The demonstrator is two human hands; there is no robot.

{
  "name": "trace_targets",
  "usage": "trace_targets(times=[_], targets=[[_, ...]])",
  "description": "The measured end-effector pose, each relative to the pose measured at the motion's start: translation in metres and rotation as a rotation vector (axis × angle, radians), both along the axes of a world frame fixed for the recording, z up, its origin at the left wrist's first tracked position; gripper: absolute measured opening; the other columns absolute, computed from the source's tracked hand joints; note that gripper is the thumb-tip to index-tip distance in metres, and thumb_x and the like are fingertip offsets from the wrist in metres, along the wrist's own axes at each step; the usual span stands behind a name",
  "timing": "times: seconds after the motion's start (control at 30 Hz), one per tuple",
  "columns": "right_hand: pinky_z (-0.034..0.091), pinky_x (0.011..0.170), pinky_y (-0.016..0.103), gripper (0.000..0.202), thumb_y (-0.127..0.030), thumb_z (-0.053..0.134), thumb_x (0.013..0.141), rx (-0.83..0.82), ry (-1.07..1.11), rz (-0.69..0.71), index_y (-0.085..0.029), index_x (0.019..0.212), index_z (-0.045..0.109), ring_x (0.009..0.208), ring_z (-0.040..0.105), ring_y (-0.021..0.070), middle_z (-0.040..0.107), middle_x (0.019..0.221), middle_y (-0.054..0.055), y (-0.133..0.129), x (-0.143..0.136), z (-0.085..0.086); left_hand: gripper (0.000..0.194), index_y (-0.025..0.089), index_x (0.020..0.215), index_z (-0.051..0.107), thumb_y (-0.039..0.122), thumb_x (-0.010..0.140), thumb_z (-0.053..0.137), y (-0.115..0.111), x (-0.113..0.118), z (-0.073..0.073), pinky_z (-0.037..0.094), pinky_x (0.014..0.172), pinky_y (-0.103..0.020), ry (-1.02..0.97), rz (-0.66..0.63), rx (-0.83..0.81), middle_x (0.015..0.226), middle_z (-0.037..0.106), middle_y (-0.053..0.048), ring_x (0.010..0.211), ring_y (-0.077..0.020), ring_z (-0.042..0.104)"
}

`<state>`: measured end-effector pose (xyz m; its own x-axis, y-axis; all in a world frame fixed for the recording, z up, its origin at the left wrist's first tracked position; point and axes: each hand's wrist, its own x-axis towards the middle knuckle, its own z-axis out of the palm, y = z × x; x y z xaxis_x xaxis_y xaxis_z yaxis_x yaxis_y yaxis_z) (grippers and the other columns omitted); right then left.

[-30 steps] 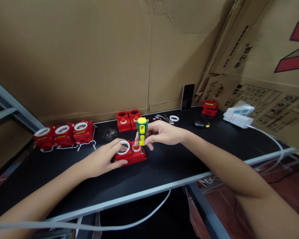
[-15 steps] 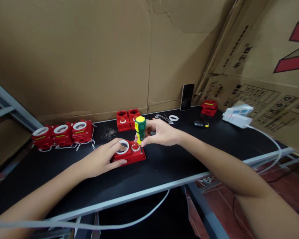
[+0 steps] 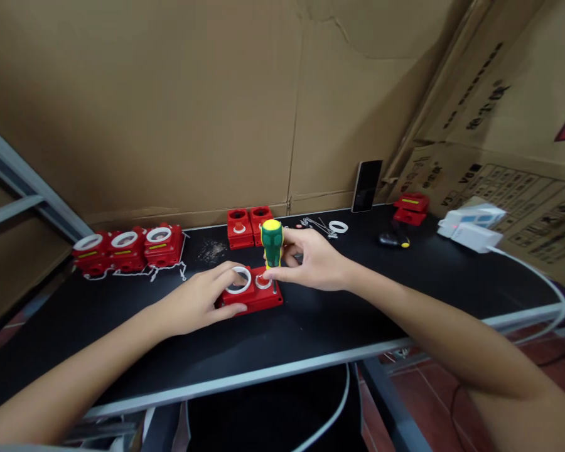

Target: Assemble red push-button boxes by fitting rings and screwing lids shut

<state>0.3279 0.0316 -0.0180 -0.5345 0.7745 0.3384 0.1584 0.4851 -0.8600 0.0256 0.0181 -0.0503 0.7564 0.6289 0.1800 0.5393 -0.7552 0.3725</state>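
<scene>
A red housing with a white ring lies on the black tabletop in front of me. My left hand is closed around its left end, some fingers over the white ring and the thumb along the near side. In my right hand a green and yellow screwdriver stands upright, gripped by the handle between thumb and fingers. Its shaft points down at the right end of the housing, beside a smaller round fitting. Whether the tip sits in a screw I cannot tell.
Three red housings with white rings stand at the left, two more at the back. Farther right are a loose white ring, a phone, a black tool, red parts and a white adapter. Cardboard walls the back.
The screwdriver handle has turned, showing more green and less yellow toward me. My left hand keeps its hold on the housing. The whole view has shifted slightly.
</scene>
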Motion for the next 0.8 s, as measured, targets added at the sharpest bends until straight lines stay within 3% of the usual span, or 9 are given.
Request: trace_targets(times=[0.17, 0.3, 0.53, 0.67, 0.8], targets=[[0.031, 0.051, 0.028, 0.064, -0.071, 0.099, 0.08, 0.012, -0.036, -0.163, -0.025, 0.089, 0.054, 0.055, 0.039, 0.0093, 0.059, 0.073, -0.007, -0.013, -0.005, 0.0, 0.034, 0.026, 0.134, 0.065, 0.055, 0.116, 0.064, -0.001, -0.001, -0.001, 0.065, 0.104, -0.04, -0.009, 0.014, 0.02, 0.148, 0.073, -0.012, 0.121, -0.03, 0.08], [0.037, 0.056, 0.029, 0.064, -0.074, 0.096, 0.081, 0.034, -0.003, -0.268, -0.026, 0.085, 0.054, 0.061, 0.048, 0.0128, 0.061, 0.073, -0.004, -0.021, -0.012, -0.002, 0.032, 0.027, 0.134, 0.065, 0.053, 0.115, 0.065, -0.001, -0.002, -0.001, 0.066, 0.103, -0.04, -0.003, 0.013, 0.022, 0.15, 0.073, -0.012, 0.123, -0.0307, 0.08], [0.041, 0.062, 0.031, 0.057, -0.063, 0.095, 0.085, 0.097, -0.012, -0.329, -0.027, 0.082, 0.051, 0.069, 0.057, 0.0172, 0.063, 0.074, -0.002, -0.024, -0.016, -0.002, 0.029, 0.027, 0.132, 0.065, 0.049, 0.114, 0.064, -0.008, 0.002, -0.004, 0.067, 0.096, -0.041, 0.018, 0.085, 0.082, 0.147, 0.075, -0.012, 0.112, -0.0302, 0.083], [0.038, 0.058, 0.03, 0.057, -0.064, 0.094, 0.084, 0.084, -0.004, -0.279, -0.027, 0.084, 0.05, 0.063, 0.051, 0.0142, 0.063, 0.077, -0.003, -0.016, -0.014, -0.004, 0.031, 0.027, 0.135, 0.065, 0.048, 0.113, 0.065, -0.009, 0.004, -0.007, 0.068, 0.098, -0.043, 0.032, 0.109, 0.089, 0.148, 0.073, -0.013, 0.113, -0.0311, 0.083], [0.034, 0.052, 0.028, 0.062, -0.072, 0.093, 0.083, -0.011, 0.007, -0.16, -0.027, 0.09, 0.052, 0.055, 0.041, 0.0101, 0.059, 0.077, -0.007, -0.01, -0.014, -0.007, 0.029, 0.026, 0.134, 0.064, 0.045, 0.112, 0.065, -0.003, 0.003, -0.011, 0.067, 0.105, -0.045, -0.021, 0.043, 0.072, 0.146, 0.072, -0.014, 0.119, -0.0317, 0.08]])
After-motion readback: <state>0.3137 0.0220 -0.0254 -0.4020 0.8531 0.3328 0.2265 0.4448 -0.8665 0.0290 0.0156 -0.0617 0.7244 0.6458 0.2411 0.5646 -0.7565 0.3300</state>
